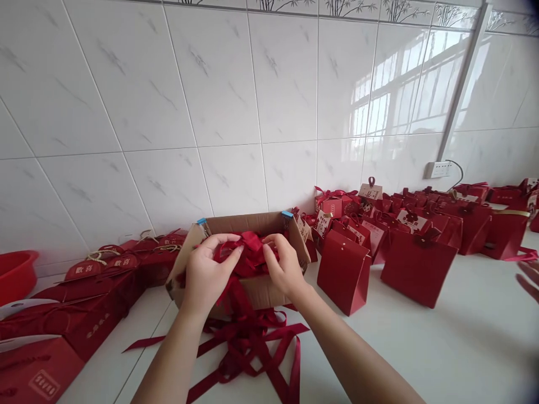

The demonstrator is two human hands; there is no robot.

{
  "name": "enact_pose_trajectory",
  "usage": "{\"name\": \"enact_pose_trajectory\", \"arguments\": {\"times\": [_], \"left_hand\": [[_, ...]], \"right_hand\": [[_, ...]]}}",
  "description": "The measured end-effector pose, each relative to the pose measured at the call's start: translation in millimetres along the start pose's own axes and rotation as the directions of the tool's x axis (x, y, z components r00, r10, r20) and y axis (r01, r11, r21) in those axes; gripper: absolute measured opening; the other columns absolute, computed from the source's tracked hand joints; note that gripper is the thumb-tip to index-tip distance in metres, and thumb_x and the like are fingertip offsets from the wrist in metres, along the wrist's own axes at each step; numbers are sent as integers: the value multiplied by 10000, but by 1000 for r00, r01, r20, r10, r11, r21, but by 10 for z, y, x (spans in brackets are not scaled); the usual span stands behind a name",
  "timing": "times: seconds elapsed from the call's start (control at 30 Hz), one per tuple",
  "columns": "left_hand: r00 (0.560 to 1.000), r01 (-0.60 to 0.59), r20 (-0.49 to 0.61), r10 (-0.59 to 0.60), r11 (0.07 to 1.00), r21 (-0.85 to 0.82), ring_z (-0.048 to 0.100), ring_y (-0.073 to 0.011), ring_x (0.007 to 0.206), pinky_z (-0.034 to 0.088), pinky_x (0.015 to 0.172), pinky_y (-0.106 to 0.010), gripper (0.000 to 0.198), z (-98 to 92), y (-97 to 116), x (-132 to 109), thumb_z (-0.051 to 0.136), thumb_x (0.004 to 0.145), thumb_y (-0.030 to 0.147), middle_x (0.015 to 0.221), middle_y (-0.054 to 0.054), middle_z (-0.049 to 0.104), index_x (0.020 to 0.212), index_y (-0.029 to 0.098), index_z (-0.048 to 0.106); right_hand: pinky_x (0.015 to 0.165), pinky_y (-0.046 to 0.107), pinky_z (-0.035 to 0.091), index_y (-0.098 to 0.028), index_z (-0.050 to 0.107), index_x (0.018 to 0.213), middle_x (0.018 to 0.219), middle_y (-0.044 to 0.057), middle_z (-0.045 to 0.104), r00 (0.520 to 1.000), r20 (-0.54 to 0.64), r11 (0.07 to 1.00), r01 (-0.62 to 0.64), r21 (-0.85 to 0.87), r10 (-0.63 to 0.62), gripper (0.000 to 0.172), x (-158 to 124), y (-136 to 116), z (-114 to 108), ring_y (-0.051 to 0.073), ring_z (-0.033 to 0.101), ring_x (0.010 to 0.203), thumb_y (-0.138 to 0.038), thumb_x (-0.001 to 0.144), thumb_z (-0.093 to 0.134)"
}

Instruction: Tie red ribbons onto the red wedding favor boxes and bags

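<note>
An open cardboard box (263, 293) stands against the tiled wall with red ribbons (252, 242) heaped inside. Over its left part, my left hand (210, 269) pinches red ribbon between thumb and fingers. My right hand (283, 262) is over the right part, its thumb and fingers closed at the edge of the same ribbon. From the box front, more long ribbons (248, 350) spill in a tangle onto the white tabletop between my forearms.
Red gift bags (343, 269) and small red boxes (328, 206) crowd the right side. Larger red boxes (103, 303) line the left, beside a red basin (17, 275). Another person's hand (528, 280) shows at the right edge. A socket (438, 169) is on the wall.
</note>
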State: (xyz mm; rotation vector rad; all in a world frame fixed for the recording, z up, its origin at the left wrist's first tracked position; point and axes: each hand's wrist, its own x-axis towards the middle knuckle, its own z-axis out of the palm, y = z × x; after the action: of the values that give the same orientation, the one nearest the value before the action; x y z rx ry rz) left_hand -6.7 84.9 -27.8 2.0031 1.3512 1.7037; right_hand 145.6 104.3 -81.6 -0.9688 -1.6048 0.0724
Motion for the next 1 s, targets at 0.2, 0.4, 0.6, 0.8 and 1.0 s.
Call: {"name": "enact_pose_trajectory", "arguments": {"times": [0.2,0.4,0.6,0.8,1.0], "left_hand": [[990,74,123,-66,996,-56,674,-215,851,541,809,-354,187,77,-28,-11,639,745,302,924,-64,721,877,173,674],[966,88,251,-65,993,-80,671,-223,887,560,778,-336,198,90,-20,-1,632,724,294,927,-56,719,883,182,665],[953,134,278,-116,990,-48,663,-230,904,566,770,-323,238,94,-33,15,647,708,366,957,-44,710,887,210,666],[952,106,294,-87,993,-51,664,-243,929,552,842,-342,249,116,-75,37,659,697,381,938,-39,718,889,224,672],[942,159,305,-142,987,-32,637,-273,1011,539,881,-380,289,125,-66,46,687,673,405,990,-39,718,897,224,666]], "right_hand": [[815,310,508,-181,478,1107,1095,101,577,991,-134,983,8,186,17,252,44,-54,-75,178,594,969,-331,905,494],[849,309,504,-208,621,1071,1033,64,643,995,83,951,27,309,-55,254,123,-89,-212,169,628,925,-282,828,622],[741,254,525,-179,657,965,903,41,706,973,229,919,-94,382,4,190,146,-32,-215,152,662,841,-313,857,577],[772,246,490,-184,662,973,887,19,700,966,256,953,-38,302,-43,175,179,-80,-355,139,643,831,-227,863,531],[631,210,455,-205,635,1011,768,-15,639,935,350,980,-22,196,-49,189,213,-35,-469,104,563,662,-284,844,600]]}}
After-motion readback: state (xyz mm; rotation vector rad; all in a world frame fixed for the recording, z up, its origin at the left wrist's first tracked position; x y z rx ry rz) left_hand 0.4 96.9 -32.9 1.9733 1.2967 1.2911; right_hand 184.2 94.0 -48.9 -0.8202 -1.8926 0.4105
